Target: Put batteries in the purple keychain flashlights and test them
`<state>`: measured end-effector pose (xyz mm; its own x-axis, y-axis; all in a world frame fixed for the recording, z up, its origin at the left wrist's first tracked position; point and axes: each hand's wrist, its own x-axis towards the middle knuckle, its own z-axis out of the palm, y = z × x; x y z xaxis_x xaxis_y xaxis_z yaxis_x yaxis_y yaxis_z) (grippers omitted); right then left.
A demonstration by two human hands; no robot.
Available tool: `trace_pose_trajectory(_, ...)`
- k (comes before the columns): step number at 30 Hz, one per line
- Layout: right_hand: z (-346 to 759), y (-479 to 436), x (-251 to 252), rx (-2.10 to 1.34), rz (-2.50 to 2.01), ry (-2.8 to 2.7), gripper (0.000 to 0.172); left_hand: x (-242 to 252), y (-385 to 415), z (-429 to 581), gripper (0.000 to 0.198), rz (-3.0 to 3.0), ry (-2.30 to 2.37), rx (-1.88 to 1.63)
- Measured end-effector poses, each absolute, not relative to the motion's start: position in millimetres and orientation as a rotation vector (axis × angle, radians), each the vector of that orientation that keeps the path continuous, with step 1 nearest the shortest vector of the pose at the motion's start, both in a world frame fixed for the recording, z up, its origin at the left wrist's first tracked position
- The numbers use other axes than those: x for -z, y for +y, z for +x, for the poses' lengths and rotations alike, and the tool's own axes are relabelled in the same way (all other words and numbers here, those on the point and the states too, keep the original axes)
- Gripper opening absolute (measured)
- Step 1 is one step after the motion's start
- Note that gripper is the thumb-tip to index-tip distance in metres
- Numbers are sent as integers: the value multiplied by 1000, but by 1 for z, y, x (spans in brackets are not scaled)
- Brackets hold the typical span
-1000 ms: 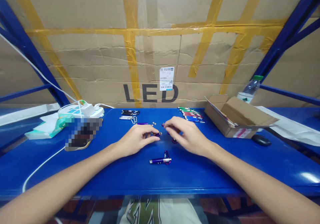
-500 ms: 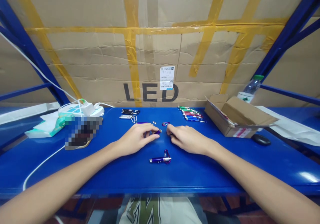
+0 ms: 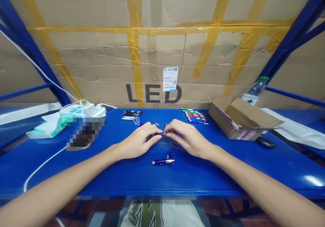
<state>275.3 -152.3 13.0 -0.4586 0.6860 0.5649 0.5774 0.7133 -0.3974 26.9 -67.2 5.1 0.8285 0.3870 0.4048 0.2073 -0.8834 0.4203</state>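
Note:
Over the middle of the table my left hand (image 3: 141,140) is closed, pinching a slim purple flashlight tube (image 3: 159,134) between thumb and fingers. My right hand (image 3: 186,137) meets it at the tube's open end, fingers closed on a small purple end piece from which a purple carabiner (image 3: 176,143) hangs. The fingertips partly hide the join. Nearer me lies a whole purple flashlight (image 3: 162,161) with its own carabiner. Small button cells (image 3: 156,124) sit behind the hands, beside another purple tube (image 3: 144,124) partly covered by my left hand.
Black and silver flashlights (image 3: 130,118) lie back left, a row of green, red and blue ones (image 3: 195,116) back right. An open cardboard box (image 3: 241,134), bottle (image 3: 255,90) and black mouse (image 3: 265,142) stand right. Tissues (image 3: 45,129), a power strip (image 3: 72,111) and a blurred object occupy the left.
My right hand has moved left and turned, bringing its fingertips to the end of the purple tube. The carabiner now shows below its fingers. My left hand has barely moved.

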Motion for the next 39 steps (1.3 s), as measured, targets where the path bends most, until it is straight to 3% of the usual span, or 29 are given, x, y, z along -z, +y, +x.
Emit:
trace_pose_trajectory(12, 275, -157, -10, 82, -888, -2267, 32, -13, -70, 31, 60, 1902, 489, -381)
trace_pose_trajectory(21, 269, -162, -9, 381, -805, -2435, 30, -21, -69, 29, 53, 1477, 528, -117)
trace_pose_trajectory(26, 268, -162, -8, 258, -859, -2354, 26, -19, -71, 30, 55, 1903, 555, -300)
trace_pose_trajectory(31, 270, -156, -4, -209, -957, -2160, 16, -13, -72, 30, 37, 2352, 506, -512)
trace_pose_trajectory(36, 267, -149, -1, -642, -995, -1893, 18, -9, -72, 28, 25, 2573, 448, -603)
trace_pose_trajectory(39, 265, -145, 0, -910, -967, -1703, 29, -9, -71, 27, 22, 2639, 423, -618)
